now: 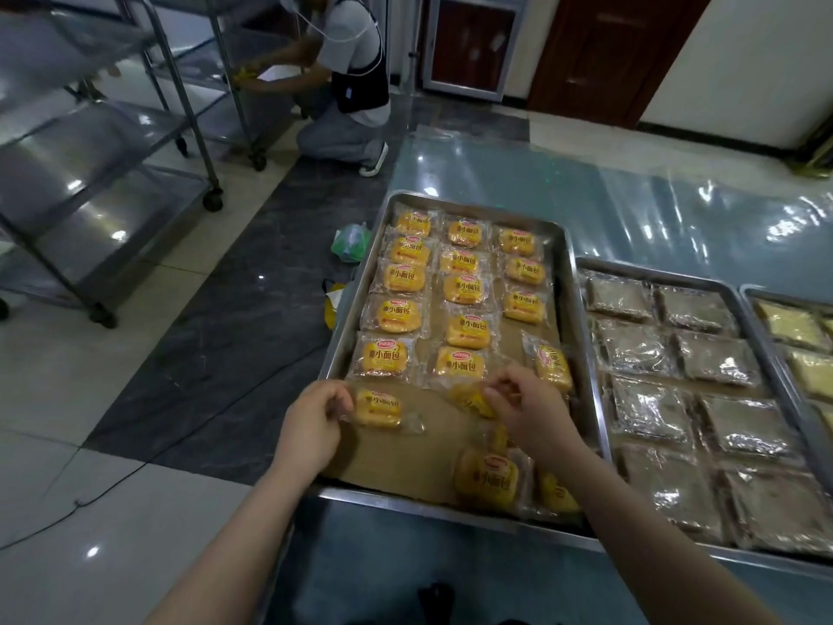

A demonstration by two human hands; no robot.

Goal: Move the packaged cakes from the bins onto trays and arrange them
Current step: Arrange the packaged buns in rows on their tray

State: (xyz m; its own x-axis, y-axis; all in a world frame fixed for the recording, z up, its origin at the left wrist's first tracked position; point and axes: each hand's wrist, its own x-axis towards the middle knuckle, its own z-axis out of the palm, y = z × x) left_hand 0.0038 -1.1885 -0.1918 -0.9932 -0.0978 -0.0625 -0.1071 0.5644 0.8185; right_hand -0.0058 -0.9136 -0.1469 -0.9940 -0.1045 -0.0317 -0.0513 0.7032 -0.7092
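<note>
While left hand [315, 428] pinches wrapper edge of packaged cake [377, 408] on near part of steel tray [396, 499], right hand [529, 410] curls fingers round second cake [471, 401] beside it, rows of cakes [466, 288] behind

Over a steel tray [581, 309] of yellow cakes, the left hand [315, 421] and right hand [527, 406] each pinch one.

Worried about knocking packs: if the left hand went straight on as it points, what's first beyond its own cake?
Probably the cake pinched by the right hand, across bare liner; depth is hard to judge.
</note>
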